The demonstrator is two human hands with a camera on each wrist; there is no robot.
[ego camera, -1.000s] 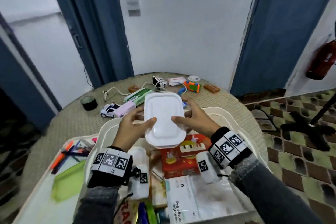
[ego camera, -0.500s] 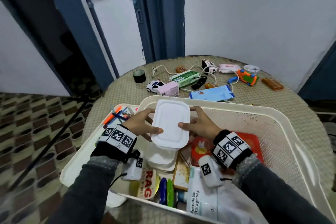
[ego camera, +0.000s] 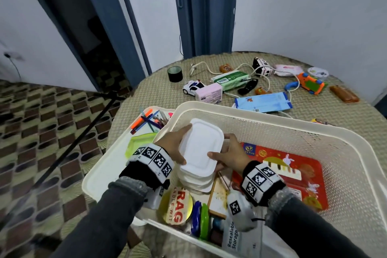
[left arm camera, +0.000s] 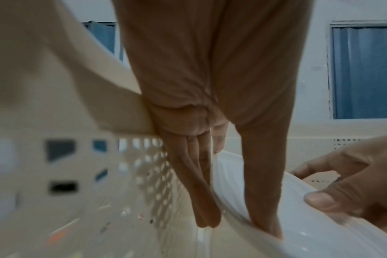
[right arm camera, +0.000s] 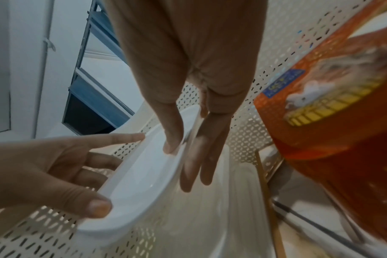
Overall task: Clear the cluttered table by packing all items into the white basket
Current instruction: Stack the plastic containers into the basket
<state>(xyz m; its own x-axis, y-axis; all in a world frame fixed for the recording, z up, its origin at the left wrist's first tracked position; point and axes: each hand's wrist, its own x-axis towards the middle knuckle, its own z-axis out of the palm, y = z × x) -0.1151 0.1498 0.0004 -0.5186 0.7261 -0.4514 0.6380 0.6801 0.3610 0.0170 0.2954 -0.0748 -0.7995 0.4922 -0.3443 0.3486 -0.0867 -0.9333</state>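
We have the white plastic container (ego camera: 200, 146) between both hands, low inside the white basket (ego camera: 343, 153) at its left end, just above a stack of similar white tubs (ego camera: 195, 182). Our left hand (ego camera: 173, 146) holds its left long edge, thumb on the lid and fingers (left arm camera: 201, 192) down the side wall; our right hand (ego camera: 229, 156) holds the opposite edge the same way, thumb on top, fingers (right arm camera: 201, 160) beneath the rim. Neither hand is clenched; both clamp the tub lightly from the sides.

We judge it light, thin-walled and slightly flexible, with a smooth surface that could slip, so the rim and the long sides are the best hold. Squeezing the middle would likely bow the lid. It should nest or sit flat on the stack if we let it down level.

Beside it in the basket lie a red printed box (ego camera: 289, 172), a round gold tin (ego camera: 177, 205) and a resealable bag (ego camera: 232, 234). Outside, to the left, a tray holds pens (ego camera: 144, 121). On the tabletop (ego camera: 159, 92) beyond, a toy car (ego camera: 192, 88), a pink box (ego camera: 208, 94), a green pack (ego camera: 230, 78), a blue packet (ego camera: 262, 102), cables and an orange toy (ego camera: 311, 82) still wait.
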